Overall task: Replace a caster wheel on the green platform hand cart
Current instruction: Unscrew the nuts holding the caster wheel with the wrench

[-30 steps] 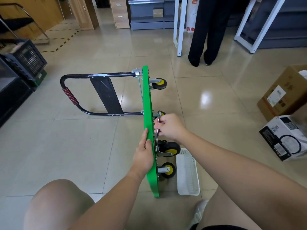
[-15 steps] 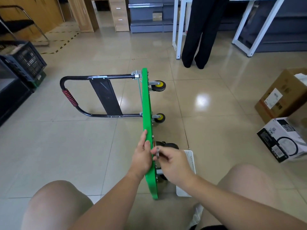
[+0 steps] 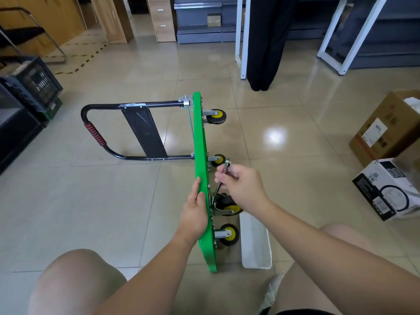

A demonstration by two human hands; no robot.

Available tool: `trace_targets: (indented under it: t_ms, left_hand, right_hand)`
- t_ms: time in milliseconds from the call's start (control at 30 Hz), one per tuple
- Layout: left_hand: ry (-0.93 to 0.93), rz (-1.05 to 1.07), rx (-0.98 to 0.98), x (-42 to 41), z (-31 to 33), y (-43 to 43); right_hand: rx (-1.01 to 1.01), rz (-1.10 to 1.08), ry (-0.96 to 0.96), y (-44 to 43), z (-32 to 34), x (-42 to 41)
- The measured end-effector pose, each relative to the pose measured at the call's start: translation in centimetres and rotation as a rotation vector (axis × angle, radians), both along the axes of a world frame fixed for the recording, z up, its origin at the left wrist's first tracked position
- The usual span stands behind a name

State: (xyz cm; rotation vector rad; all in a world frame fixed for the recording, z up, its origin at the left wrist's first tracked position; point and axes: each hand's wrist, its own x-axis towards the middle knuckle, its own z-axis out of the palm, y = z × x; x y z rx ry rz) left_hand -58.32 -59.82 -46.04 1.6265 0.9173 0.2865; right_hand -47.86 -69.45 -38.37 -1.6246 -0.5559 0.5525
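The green platform cart [image 3: 201, 142] stands on its side edge on the tiled floor, its black folding handle [image 3: 95, 133] lying out to the left. Several yellow-hubbed caster wheels point right; the nearest large one [image 3: 228, 204] sits under my right hand. My left hand [image 3: 195, 212] grips the platform's top edge, thumb on the left face. My right hand [image 3: 241, 185] holds a slim metal wrench [image 3: 221, 178] whose lower end reaches the caster's mounting plate [image 3: 213, 201].
A white plastic tray [image 3: 255, 244] lies on the floor right of the cart. Cardboard boxes [image 3: 386, 133] and a printed box [image 3: 386, 187] sit at the right. A person's dark trouser legs [image 3: 266, 53] stand beyond. Black crates [image 3: 34, 85] are at the left. My knees frame the bottom.
My right hand rose from low beside the platform edge back up, swinging the wrench up over the caster. The left hand kept its grip on the platform.
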Motion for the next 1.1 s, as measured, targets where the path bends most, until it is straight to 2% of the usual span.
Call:
trace_targets:
  t_ms: [200, 533, 767, 933, 1100]
  left_hand:
    - [-0.012, 0.004, 0.002, 0.2, 0.1, 0.0]
    - [-0.001, -0.015, -0.009, 0.0, -0.1, 0.2]
    - [-0.005, -0.026, -0.005, 0.0, -0.1, 0.2]
    - [-0.048, -0.004, -0.021, 0.0, -0.6, 0.7]
    - [-0.05, 0.005, -0.03, 0.0, -0.5, 0.6]
  right_hand:
    - [-0.189, 0.127, 0.068, 2.8, -0.9, 3.3]
    - [-0.345, 0.27, 0.146, 5.7, -1.9, 5.6]
    - [-0.248, 0.207, 0.03, 3.5, -1.8, 2.6]
    - [-0.086, 0.08, -0.137, -1.5, -3.9, -2.8]
    - [0.011, 0.08, -0.31, -4.6, -7.1, -6.1]
